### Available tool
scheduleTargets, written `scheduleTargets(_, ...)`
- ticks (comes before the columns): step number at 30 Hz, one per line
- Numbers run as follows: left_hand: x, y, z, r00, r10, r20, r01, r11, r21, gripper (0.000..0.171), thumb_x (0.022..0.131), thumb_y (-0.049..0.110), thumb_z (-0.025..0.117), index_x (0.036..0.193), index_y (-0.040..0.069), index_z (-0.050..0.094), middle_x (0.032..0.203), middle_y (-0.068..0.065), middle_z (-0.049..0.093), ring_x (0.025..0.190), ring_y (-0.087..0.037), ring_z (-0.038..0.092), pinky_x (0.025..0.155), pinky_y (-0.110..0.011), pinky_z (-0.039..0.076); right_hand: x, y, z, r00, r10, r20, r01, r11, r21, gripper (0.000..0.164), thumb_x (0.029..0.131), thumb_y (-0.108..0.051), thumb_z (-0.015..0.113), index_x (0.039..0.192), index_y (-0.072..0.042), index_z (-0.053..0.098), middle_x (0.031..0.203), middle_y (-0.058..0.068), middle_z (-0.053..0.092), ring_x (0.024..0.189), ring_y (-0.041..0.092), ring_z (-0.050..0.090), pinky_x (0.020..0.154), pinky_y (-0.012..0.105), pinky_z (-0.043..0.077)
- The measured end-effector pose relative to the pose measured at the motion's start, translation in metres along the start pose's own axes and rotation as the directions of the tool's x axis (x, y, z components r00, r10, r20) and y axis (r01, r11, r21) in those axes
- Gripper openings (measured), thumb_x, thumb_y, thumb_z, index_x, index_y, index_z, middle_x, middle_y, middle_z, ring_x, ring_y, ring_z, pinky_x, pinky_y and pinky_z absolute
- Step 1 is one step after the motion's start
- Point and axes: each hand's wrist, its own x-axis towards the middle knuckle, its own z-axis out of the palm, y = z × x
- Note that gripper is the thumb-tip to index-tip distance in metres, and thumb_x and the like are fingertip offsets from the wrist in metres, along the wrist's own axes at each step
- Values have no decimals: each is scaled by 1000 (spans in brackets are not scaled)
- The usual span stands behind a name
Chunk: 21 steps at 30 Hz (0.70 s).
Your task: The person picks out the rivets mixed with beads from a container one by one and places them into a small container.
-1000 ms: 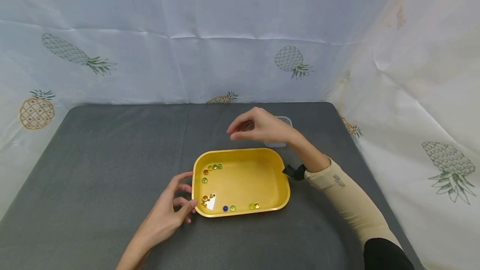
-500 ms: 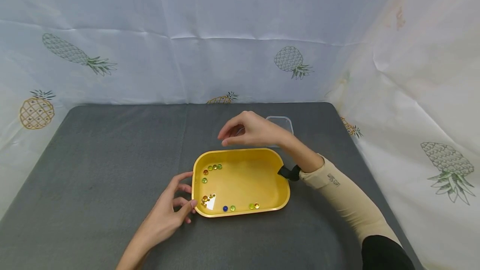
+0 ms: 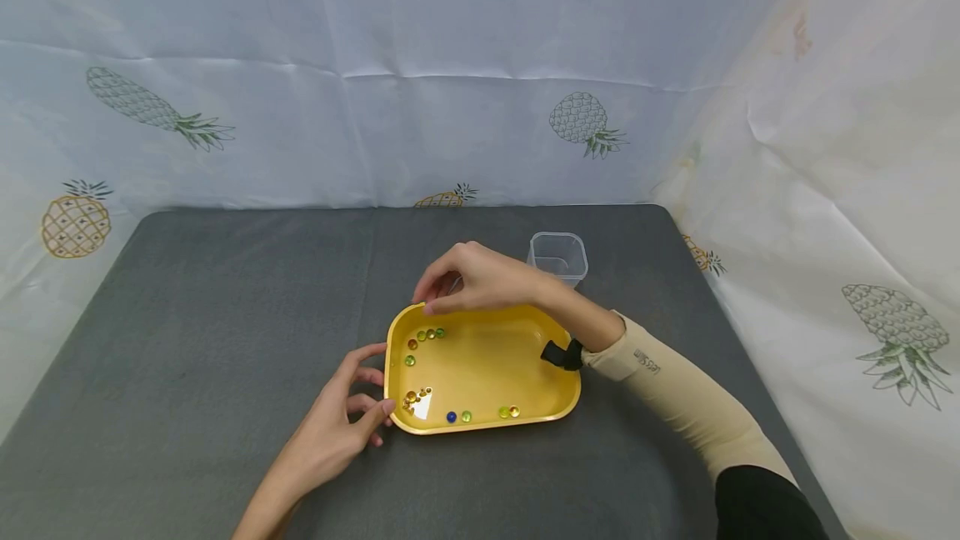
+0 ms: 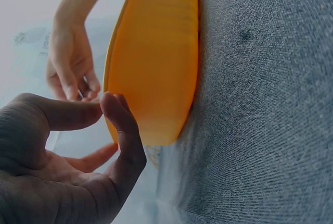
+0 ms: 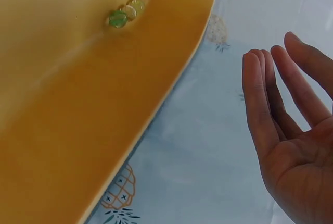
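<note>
A shallow yellow tray (image 3: pixel 487 373) with rounded corners lies on the dark grey table. Glass marbles are scattered along its sides: a row of green and amber marbles (image 3: pixel 422 336) at the far left, a blue marble (image 3: pixel 452 417) near the front edge, and some small amber beads (image 3: pixel 410 397) in the near left corner. My left hand (image 3: pixel 330 419) holds the tray's left end, thumb and fingers at the rim. Over the far left rim hovers my right hand (image 3: pixel 487 277), fingers loosely bent towards the thumb; the right wrist view shows nothing between its fingers (image 5: pixel 255 88).
Behind the tray, to the right, stands a clear plastic box (image 3: pixel 558 252), partly hidden by the right hand. A white pineapple-print cloth (image 3: pixel 480 90) hangs behind the table (image 3: pixel 247 315) and along its right side.
My right hand has moved left and nearer, from behind the tray to over its far left rim, uncovering more of the clear box. The left hand and the marbles stay put.
</note>
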Motion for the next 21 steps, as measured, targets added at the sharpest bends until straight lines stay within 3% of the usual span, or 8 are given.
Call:
scheduleTargets(14, -1, 0, -1, 1000, -1, 4, 1, 1000, 2, 67, 91, 3, 63, 144, 29, 30, 119, -17, 46, 77, -27, 67, 57, -39, 58, 10, 1, 20, 997, -34, 74, 33, 999, 19, 21, 89, -22, 70, 108, -12, 72, 94, -9, 72, 84, 2, 65, 82, 26, 57)
scheduleTargets(21, -1, 0, -2, 1000, -2, 8, 2, 1000, -4, 67, 91, 4, 63, 144, 30, 30, 120, -17, 46, 77, -27, 67, 57, -39, 58, 15, 5, 31, 988, -61, 139, 50, 996, 81, 21, 88, -21, 71, 107, -12, 72, 95, -6, 72, 84, 4, 66, 81, 23, 57)
